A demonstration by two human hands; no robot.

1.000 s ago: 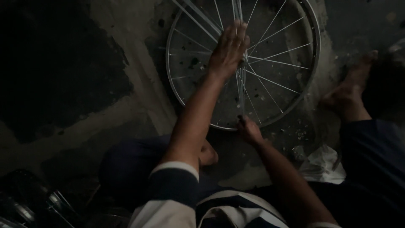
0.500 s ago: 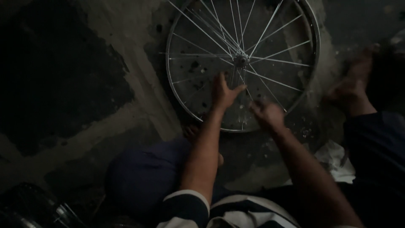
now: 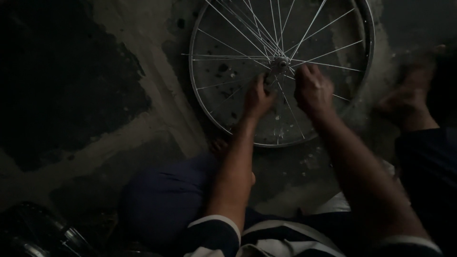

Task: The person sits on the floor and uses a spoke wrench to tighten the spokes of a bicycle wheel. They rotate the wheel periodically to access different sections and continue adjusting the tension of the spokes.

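On rough concrete floor point(image 3: 143, 128), round spoked metal wheel point(image 3: 228, 116), left hand point(image 3: 258, 99), right hand point(image 3: 313, 91) at hub point(image 3: 276, 71)

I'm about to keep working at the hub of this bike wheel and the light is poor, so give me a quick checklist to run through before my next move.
1. Wheel lying flat on the concrete floor: ok.
2. Left hand at the hub: ok, fingers reach it.
3. Right hand placed among the spokes beside the hub: ok.
4. Firm grip on the hub itself: cannot tell, too dark.
5. Bare foot clear of the rim: ok, just outside it on the right.
6. Lighting good enough for small parts: not ok, the scene is dim.
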